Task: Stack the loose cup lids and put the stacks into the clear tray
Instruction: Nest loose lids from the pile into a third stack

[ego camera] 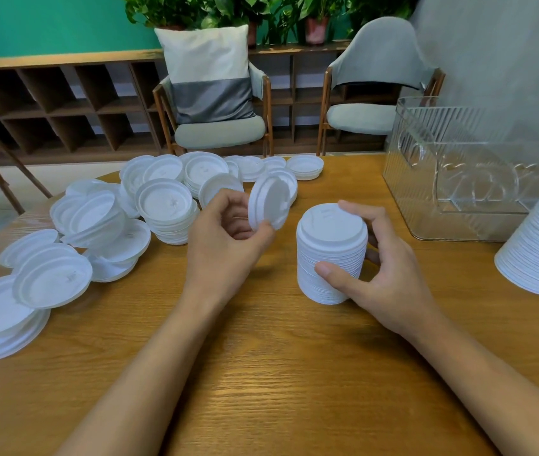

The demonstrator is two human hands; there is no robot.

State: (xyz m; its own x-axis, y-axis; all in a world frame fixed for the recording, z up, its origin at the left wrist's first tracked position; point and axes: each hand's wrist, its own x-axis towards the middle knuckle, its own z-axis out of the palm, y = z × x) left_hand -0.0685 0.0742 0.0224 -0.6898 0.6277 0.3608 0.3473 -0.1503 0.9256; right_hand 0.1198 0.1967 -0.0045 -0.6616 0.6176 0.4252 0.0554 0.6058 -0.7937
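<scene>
Left hand: we had the left hand (225, 238) up over the table, thumb and curled fingers pinching a single lid (266, 205) by its edge, tipped nearly upright.
Right hand: the right hand (376, 268) was wrapped round the stack (330, 258), thumb low on the near side, fingers over the top rim.
Stack: it stood upright mid-table, near the clear tray (458, 179) but apart from it.
Loose lids: the loose lids (97, 232) sprawled over the left and far side, overlapping, some in short piles.
Clear tray: far right on the table, ribbed walls; we could not tell what it held.
Second stack: a second stack (537, 245) leaned at the right edge, cut off by the frame.
Table: the table (261, 357) showed warm brown wood grain.
Room: we saw two padded chairs (373, 103) beyond it, the left one bearing a white-and-grey cushion (209, 74); behind them a low wooden shelf (47, 103) of cubbies topped with potted plants (228, 8), a green wall (31, 21) on the left, and a grey wall (491, 44) on the right.
</scene>
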